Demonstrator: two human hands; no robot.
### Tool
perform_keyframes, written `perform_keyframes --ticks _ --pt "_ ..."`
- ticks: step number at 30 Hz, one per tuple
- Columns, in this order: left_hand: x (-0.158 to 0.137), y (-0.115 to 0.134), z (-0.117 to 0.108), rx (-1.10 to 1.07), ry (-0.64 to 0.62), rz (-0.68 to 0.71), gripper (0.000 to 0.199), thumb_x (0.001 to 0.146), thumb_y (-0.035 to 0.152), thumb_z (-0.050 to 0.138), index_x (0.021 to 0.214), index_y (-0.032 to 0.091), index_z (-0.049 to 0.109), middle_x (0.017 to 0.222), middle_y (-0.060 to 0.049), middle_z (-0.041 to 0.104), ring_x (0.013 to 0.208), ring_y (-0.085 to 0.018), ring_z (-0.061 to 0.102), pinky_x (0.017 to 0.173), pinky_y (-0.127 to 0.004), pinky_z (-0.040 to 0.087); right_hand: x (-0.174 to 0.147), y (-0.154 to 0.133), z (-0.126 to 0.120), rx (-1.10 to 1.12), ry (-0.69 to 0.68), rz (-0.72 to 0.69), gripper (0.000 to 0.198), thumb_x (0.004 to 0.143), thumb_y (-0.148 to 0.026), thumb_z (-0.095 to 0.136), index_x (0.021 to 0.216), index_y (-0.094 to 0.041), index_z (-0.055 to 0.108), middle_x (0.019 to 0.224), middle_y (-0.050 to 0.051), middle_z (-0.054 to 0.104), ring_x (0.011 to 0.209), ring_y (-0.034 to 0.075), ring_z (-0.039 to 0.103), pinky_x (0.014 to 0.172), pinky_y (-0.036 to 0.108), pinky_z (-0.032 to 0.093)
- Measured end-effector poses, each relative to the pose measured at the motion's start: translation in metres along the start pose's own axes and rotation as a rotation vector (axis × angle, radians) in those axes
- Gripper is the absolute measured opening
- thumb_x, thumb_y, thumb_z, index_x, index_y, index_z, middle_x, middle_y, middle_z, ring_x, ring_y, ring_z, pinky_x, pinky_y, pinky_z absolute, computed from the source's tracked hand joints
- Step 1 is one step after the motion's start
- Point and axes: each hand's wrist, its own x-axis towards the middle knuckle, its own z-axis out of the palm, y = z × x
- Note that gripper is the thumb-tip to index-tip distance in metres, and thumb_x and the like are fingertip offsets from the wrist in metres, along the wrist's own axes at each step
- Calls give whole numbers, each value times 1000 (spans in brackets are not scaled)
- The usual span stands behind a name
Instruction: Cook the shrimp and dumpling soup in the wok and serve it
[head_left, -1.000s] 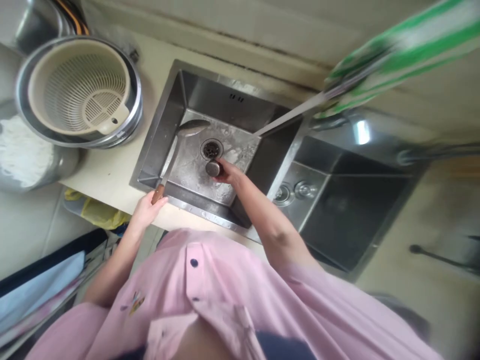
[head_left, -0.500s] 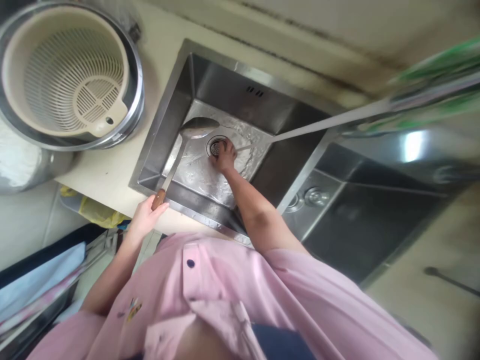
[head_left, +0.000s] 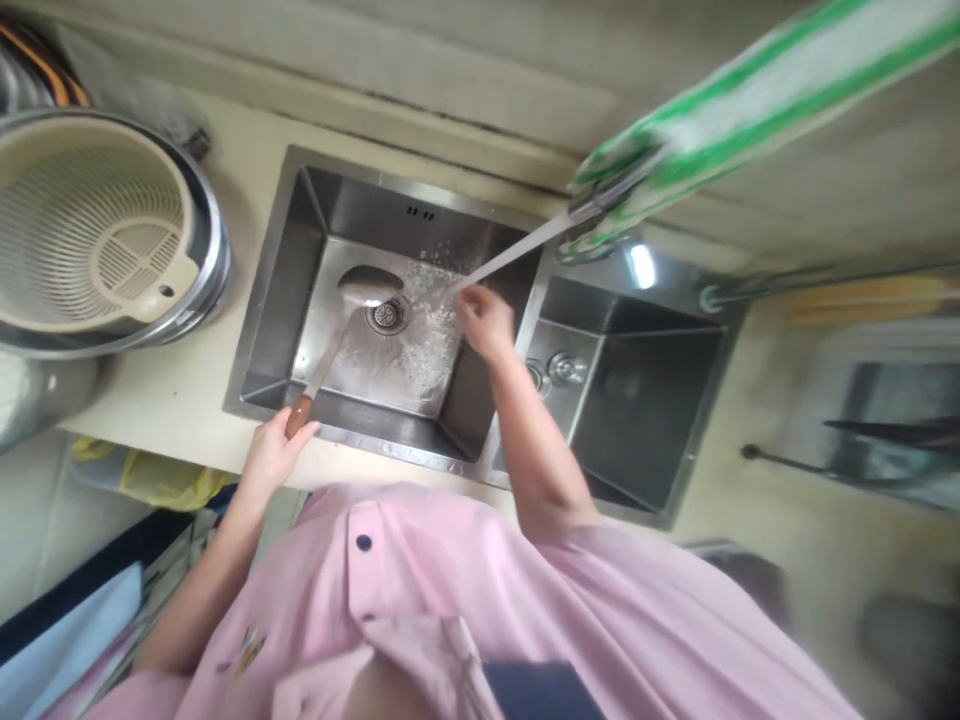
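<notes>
My left hand [head_left: 276, 452], at the sink's front rim, is closed around the wooden handle of a metal ladle [head_left: 330, 362]. The ladle's bowl [head_left: 371, 285] hangs over the sink floor beside the drain [head_left: 386, 316]. A stream of water [head_left: 514, 252] falls from the faucet [head_left: 600, 200] and splashes onto the floor of the left sink basin [head_left: 360, 390]. Just beside that stream is my right hand [head_left: 487, 322], raised over the basin's right side. Its fingers are curled together; whatever they may hold is hidden.
To the left, a beige plastic colander [head_left: 142, 250] sits inside a metal bowl [head_left: 217, 275] on the counter [head_left: 187, 370]. A second basin [head_left: 652, 400] adjoins on the right. A green and white cloth-like wrap [head_left: 750, 110] surrounds the faucet. A yellow bag [head_left: 165, 480] hangs below the counter.
My right hand has left the drain and moved up and right beside the water stream, its fingers now curled. My left hand keeps its hold on the ladle. The view has shifted rightward.
</notes>
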Motion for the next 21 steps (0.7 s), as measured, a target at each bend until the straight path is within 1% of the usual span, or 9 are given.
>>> perform_keyframes --ticks 2,4,5,7,10,13,15,18,21 --pt "-3 2 2 104 5 31 34 85 53 58 82 19 57 69 -2 63 67 -21 61 64 -27 41 -24 -16 -43 -451 338 -181 27 89 -37 52 106 -17 60 114 16 56 118 30 51 106 55 39" --pt "-4 7 4 207 -2 61 31 89 49 57 88 18 59 75 -5 67 73 -23 65 67 -28 43 -30 -28 -80 -712 662 -221 49 94 -37 46 134 -9 48 136 27 44 134 35 37 110 62 28" --pt "-4 10 5 263 -1 71 31 91 48 55 92 18 61 79 -7 69 77 -24 67 69 -29 44 -27 -32 -93 -809 712 -180 63 93 -36 52 146 -6 38 146 30 34 142 38 26 110 64 25" --pt "-1 21 7 376 2 78 31 94 46 54 100 17 62 87 -11 72 85 -27 70 72 -30 46 -15 -41 -107 -932 612 -17 84 88 -33 62 156 -4 22 156 32 21 147 38 15 111 64 22" --pt "8 46 10 516 -12 112 32 96 45 53 109 17 62 97 -13 74 94 -30 71 74 -32 49 1 -56 -107 -984 423 117 91 88 -30 65 160 -4 16 160 30 18 144 37 19 111 59 24" --pt "18 73 15 610 -15 161 32 97 45 52 112 18 62 101 -14 74 95 -31 72 77 -34 51 5 -69 -103 -987 410 77 83 92 -29 58 160 -3 17 157 32 23 139 35 27 108 56 29" --pt "21 82 16 637 -15 181 33 96 45 53 114 19 62 101 -14 74 95 -31 72 78 -36 52 5 -72 -103 -987 388 64 81 93 -28 56 159 -1 17 153 33 29 134 33 32 105 53 32" --pt "19 73 15 599 -50 147 31 95 44 54 111 19 63 101 -14 74 97 -31 71 81 -38 52 2 -69 -102 -975 357 -36 70 95 -28 49 156 -2 24 148 33 31 127 30 38 101 47 36" --pt "5 48 9 359 -111 52 23 89 41 62 94 18 61 89 -10 71 88 -27 70 75 -33 52 -10 -62 -94 -938 378 -181 56 98 -27 39 150 -7 35 147 31 27 124 28 40 96 45 39"
